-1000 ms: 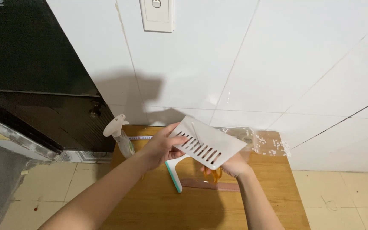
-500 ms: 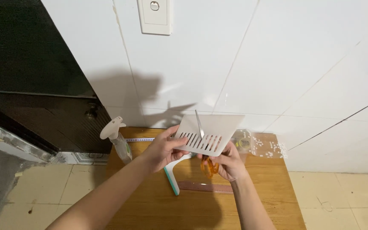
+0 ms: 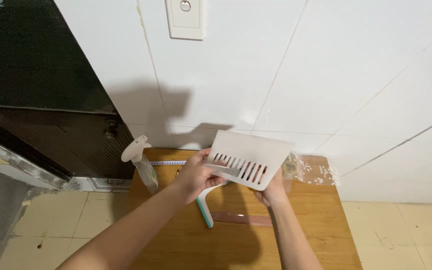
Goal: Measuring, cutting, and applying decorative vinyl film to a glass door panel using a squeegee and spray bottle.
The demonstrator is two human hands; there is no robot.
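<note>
The right hand [image 3: 272, 192] is largely hidden behind the slotted white panel [image 3: 248, 159]; the teal-edged squeegee [image 3: 205, 210] is partly covered.

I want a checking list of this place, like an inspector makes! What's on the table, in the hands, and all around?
Surface: small wooden table, set against the wall.
Job's things: white slotted plastic panel, held above the table by both hands.
Clutter: clear spray bottle with a white trigger at the table's left edge; white and teal squeegee; reddish flat strip; tape measure; crumpled clear plastic.
Hands: left hand grips the panel's left side; right hand holds it from underneath.
Cables: nothing seen.
Surroundings: white tiled wall, wall switch, dark cabinet, beige floor tiles.
</note>
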